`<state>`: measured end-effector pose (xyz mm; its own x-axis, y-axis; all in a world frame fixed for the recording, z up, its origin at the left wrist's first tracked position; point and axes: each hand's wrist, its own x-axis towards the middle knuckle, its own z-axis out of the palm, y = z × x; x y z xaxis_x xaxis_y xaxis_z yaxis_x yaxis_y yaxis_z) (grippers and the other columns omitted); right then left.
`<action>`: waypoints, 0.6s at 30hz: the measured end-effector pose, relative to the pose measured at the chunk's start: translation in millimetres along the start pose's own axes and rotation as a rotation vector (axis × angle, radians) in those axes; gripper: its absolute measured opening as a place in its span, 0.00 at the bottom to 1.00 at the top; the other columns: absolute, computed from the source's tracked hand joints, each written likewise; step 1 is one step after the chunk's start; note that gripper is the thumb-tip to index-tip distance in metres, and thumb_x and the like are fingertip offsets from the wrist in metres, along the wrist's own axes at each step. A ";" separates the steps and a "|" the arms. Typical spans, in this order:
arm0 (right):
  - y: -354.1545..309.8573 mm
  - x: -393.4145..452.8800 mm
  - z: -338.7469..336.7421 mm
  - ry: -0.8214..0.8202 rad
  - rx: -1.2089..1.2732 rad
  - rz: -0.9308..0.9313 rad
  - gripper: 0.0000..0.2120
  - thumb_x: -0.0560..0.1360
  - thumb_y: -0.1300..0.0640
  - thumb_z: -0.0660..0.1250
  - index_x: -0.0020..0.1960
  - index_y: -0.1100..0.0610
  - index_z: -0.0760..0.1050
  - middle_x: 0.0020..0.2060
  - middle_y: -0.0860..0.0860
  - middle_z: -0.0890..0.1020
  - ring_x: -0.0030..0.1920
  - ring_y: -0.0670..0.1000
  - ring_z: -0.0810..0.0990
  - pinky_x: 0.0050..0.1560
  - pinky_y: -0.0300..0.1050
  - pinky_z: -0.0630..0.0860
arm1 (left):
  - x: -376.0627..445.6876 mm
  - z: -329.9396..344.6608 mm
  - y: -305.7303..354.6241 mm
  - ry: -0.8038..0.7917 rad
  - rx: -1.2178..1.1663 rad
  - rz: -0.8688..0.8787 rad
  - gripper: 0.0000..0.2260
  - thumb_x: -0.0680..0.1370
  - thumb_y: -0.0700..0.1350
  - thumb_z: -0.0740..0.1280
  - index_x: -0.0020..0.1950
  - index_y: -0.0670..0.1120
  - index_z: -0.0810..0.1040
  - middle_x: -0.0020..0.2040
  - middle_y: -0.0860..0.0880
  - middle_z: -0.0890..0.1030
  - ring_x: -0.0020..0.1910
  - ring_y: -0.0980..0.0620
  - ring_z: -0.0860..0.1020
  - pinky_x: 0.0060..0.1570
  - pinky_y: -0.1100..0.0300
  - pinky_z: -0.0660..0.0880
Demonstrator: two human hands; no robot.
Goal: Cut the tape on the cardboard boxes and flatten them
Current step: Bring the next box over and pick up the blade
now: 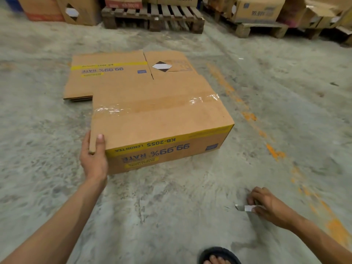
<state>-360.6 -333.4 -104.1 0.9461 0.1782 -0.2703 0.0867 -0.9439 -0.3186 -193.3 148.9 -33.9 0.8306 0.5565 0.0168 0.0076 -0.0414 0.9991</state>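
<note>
The taped cardboard box [160, 119] stands on the concrete floor [171, 206] in front of the person, with its printed yellow-banded side turned toward them. A strip of clear tape [152, 106] runs across the top from left to right, so its long axis lies crosswise to the person's view. The left hand [94, 157] holds the near left corner of the box, thumb on top and fingers around the edge. The right hand [266, 204] is low, near the floor and well apart from the box, to the right and nearer the person; it pinches a small blade [240, 207], whose tip points left.

I think the next move is to bring the blade up and forward-left to the tape. The right end of the tape is the nearer one for this hand. The floor between blade and box is open. Behind the box lies a flattened box [106, 79], touching it, so there is less room on the far side. Wooden pallets [152, 18] stand well behind.
</note>
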 end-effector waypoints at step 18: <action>-212.4 117.1 -94.7 0.354 0.637 -0.213 0.05 0.79 0.60 0.62 0.52 0.52 0.68 0.42 0.50 0.78 0.42 0.49 0.75 0.43 0.45 0.71 | -0.9 -12.5 13.4 -0.192 0.385 0.125 0.28 0.80 0.63 0.58 0.34 0.43 0.81 0.34 0.45 0.82 0.38 0.47 0.81 0.42 0.54 0.74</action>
<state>-238.6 -138.4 17.9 0.9819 0.1376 0.1299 0.1842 -0.5371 -0.8232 -200.9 158.2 -20.0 0.9265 0.3646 0.0930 0.0768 -0.4252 0.9018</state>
